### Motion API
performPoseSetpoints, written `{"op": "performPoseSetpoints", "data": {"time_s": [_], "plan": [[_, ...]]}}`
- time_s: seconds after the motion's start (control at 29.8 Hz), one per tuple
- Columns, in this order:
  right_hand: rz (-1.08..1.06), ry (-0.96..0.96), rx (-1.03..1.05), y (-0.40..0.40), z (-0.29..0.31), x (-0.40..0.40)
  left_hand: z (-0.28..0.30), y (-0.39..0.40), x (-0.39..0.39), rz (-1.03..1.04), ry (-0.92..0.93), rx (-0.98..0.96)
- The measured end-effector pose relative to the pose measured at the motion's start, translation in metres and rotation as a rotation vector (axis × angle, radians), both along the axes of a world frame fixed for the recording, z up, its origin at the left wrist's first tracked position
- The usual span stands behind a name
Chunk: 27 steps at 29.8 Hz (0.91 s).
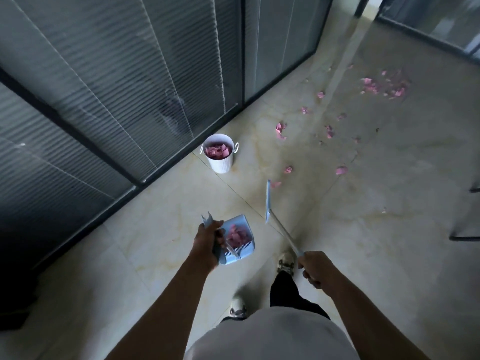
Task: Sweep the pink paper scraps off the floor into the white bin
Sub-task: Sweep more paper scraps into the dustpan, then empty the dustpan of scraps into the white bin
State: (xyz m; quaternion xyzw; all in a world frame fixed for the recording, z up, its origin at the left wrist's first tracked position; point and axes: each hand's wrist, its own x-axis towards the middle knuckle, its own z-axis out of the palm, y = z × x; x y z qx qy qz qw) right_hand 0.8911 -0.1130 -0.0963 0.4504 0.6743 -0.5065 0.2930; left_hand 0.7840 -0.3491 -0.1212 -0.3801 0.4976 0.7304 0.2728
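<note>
- Head view, looking down past your own arms: your left hand (209,236) is curled round the upright handle of the blue dustpan (240,239), fingers wrapped tight.
- That dustpan holds a small heap of pink paper scraps (235,236) and sits close in front of your feet.
- Your right hand (315,268) grips the end of the broom handle (284,236), fingers closed round it; the handle slants forward and left to the blue broom head (268,201).
- The white bin (220,154) stands on the floor (363,203) ahead of the dustpan, just beside the dark-framed glass partition (117,87); it already has pink scraps inside.
- More scraps lie loose on the pale tiles to the right of the bin, one just beside the tip of the broom head, others scattered farther off, with a denser cluster (384,85) well apart at the far right.
- Your shoes (285,262) show below the broom handle.
</note>
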Motion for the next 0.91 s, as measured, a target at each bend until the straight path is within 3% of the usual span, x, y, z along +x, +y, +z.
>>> {"op": "performPoseSetpoints", "data": {"time_s": [0.2,0.47,0.77,0.91], "plan": [[0.096,0.062,-0.063,0.055,-0.009,-0.071,0.041,0.062,-0.043,0.234,0.063,-0.120],[0.231,0.061,-0.090,0.116,-0.014,-0.151,0.072,0.123,-0.093,0.206,0.335,-0.348],[0.219,0.015,-0.065,0.126,-0.010,-0.189,0.065,0.127,-0.156,-0.133,0.393,-0.603],[0.159,-0.007,-0.043,0.123,-0.011,-0.200,0.054,0.114,-0.184,-0.618,0.510,-0.909]]}}
